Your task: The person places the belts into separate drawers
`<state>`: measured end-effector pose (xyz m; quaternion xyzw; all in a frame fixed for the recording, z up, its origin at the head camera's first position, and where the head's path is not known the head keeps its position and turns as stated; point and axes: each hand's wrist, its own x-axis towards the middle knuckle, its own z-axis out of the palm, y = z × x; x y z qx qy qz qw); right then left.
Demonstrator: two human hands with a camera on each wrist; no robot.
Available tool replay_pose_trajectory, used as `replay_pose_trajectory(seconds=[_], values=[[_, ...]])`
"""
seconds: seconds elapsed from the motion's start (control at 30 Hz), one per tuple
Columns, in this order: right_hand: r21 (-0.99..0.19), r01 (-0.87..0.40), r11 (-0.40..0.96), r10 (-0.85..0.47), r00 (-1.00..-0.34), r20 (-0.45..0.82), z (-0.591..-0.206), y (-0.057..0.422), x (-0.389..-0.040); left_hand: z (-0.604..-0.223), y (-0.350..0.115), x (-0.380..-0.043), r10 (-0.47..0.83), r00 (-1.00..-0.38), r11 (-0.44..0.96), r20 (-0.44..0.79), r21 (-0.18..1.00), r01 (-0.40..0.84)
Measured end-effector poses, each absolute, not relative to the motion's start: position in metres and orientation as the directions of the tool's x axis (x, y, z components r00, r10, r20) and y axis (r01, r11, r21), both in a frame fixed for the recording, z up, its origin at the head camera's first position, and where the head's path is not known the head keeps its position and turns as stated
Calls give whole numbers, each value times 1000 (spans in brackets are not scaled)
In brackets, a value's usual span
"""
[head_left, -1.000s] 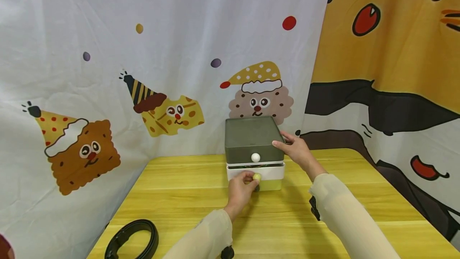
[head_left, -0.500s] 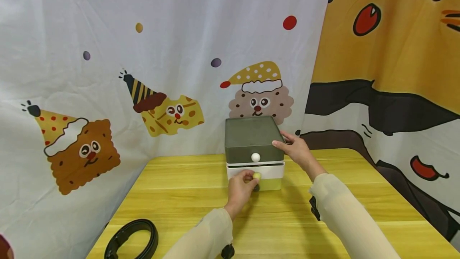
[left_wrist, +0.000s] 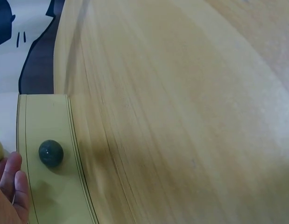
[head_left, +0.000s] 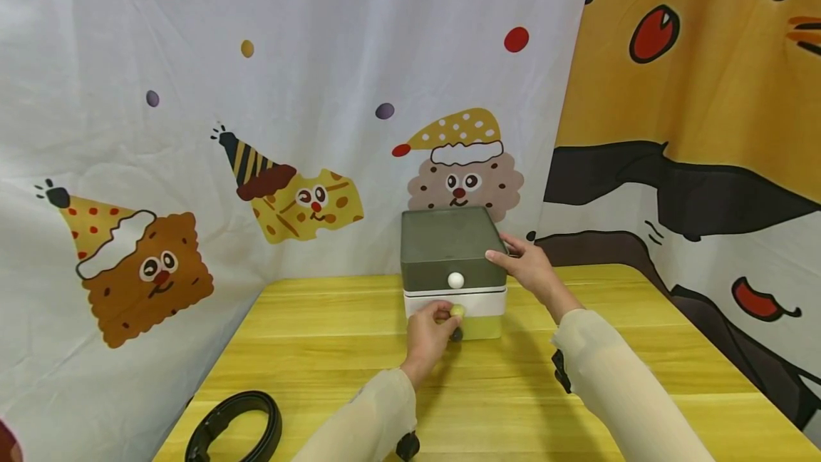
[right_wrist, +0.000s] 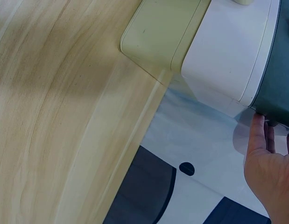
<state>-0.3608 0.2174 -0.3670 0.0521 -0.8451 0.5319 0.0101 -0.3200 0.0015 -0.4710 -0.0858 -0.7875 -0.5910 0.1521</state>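
A small three-tier drawer box stands at the back of the table, with a dark green top tier [head_left: 449, 234], a white middle drawer [head_left: 484, 302] and a pale yellow bottom drawer [head_left: 484, 328]. My left hand [head_left: 426, 341] pinches the pale yellow knob [head_left: 458, 311] of the white drawer, which sits almost flush under the green tier. Below it, the bottom drawer's dark round knob [left_wrist: 51, 154] shows in the left wrist view. My right hand [head_left: 534, 269] steadies the top tier's right side with extended fingers [right_wrist: 257, 133].
A black coiled strap [head_left: 274, 419] lies at the table's front left. Behind the wooden table [head_left: 333, 348] hangs a white cloth [head_left: 321, 55] printed with cartoon figures. To the right, an orange patterned cloth [head_left: 718, 105] borders the table.
The white middle drawer has slid back into the box, closing the dark gap above its front. My left hand has moved slightly back with its knob; my right hand has stayed put.
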Motion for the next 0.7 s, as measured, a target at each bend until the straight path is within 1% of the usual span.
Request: replay_pose_trajectory(seconds=[0.37, 0.7], values=[[-901, -94, 422, -76, -995, 69, -367, 217, -361, -471, 2, -323, -49, -949, 302, 312, 910, 284], [-900, -89, 426, -76, -995, 63, -366, 218, -360, -470, 1, -324, -43, -947, 302, 318, 908, 291]])
